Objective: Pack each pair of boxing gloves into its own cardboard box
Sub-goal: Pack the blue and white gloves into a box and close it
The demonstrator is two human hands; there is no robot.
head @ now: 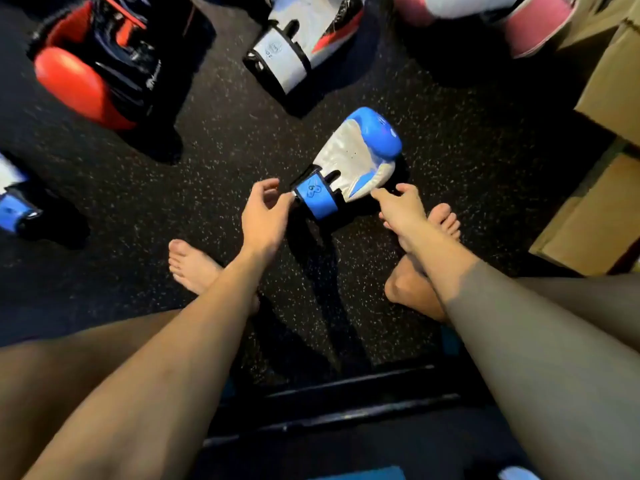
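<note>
Both forearms (pixel 166 368) nearest lens, reaching to blue-and-white boxing glove (pixel 356 157) lying flat on speckled rubber floor (pixel 221 161). Left hand (pixel 263 209): fingers loosely curled, tips at glove's blue wrist strap (pixel 317 197), pinch or not, can't tell. Right hand (pixel 398 204): thumb and fingers pinching glove's near edge. Cardboard boxes (pixel 588 216) right of glove, apart. Red-and-black glove (pixel 79 81), white glove (pixel 294 53) and pink gloves (pixel 530 29) beyond it.

Scattered across a black speckled rubber floor (pixel 221 174) – a blue-and-white boxing glove (pixel 356 161) at centre, a red-and-black glove (pixel 93 64), a white glove (pixel 298 46) and pink gloves (pixel 530 26) beyond, another blue glove (pixel 14 202) at left, cardboard boxes (pixel 595 216) at right, and two bare feet (pixel 194 268).
</note>
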